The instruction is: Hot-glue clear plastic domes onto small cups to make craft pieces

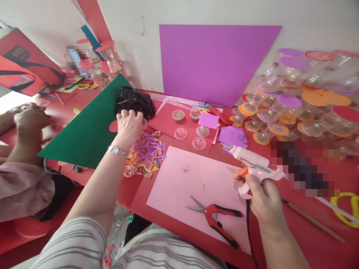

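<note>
While the right fingers [254, 185] grip it, the glue gun [250, 156] slants forward-left, nozzle [227, 146] foremost.

Faced a plain white wall [129, 22] straight ahead, rising beyond the top of the view and bearing one thin dark mark [143, 26] left of centre. Met an upright red band [92, 16] farther left, then another stretch of white wall [42, 22] past it. Had a red table [322, 254] set close below the wall, with a front edge slanting down toward the right. Showed a red seat [30, 226] low at the left, partly covered. Dropped to a pale floor [120, 215], littered with small coloured scraps [109, 256]. Was lit softly and evenly, washing out almost to white at far left.
</note>
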A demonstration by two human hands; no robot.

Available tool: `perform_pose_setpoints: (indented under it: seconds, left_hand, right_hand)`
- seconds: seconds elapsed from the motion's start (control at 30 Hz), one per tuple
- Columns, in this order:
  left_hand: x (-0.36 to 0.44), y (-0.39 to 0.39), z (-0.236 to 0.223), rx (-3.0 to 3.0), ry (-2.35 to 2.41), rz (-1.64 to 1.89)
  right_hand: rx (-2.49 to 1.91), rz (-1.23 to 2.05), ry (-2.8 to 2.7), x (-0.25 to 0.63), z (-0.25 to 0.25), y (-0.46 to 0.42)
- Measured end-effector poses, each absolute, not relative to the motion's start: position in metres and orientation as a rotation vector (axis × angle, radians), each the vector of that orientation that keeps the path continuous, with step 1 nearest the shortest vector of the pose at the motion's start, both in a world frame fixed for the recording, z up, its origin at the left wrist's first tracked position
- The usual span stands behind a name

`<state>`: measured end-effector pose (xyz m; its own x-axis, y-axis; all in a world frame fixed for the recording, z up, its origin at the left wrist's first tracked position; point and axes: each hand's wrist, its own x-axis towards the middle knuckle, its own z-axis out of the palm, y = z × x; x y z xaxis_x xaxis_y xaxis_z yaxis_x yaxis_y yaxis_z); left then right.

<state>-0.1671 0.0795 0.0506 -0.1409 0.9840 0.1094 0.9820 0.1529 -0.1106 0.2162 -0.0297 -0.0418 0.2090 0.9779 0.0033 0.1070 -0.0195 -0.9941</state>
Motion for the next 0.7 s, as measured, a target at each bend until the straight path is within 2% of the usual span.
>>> perform_pose_setpoints:
  seconds: [0.07,0.2,0.4,0.7]
  left_hand:
    - [-0.154,0.067,0.062,-2.02,-2.246,-0.214]
    - [-0.112,0.039,0.063,-2.729,-2.003,-0.54]
    - [-0.048,0.023,0.011,-3.275,-1.642,-0.517]
    - [-0.044,0.028,-0.015,-3.223,-1.732,-0.536]
  right_hand:
    - [-1.405,0.972,-1.121,0.218,-0.044,-0.03]
    - [-1.422,0.969,-1.119,0.216,-0.043,-0.03]
    - [-1.402,1.023,-1.079,0.208,-0.036,-0.031]
    - [-1.408,1.037,-1.205,0.216,-0.039,-0.03]
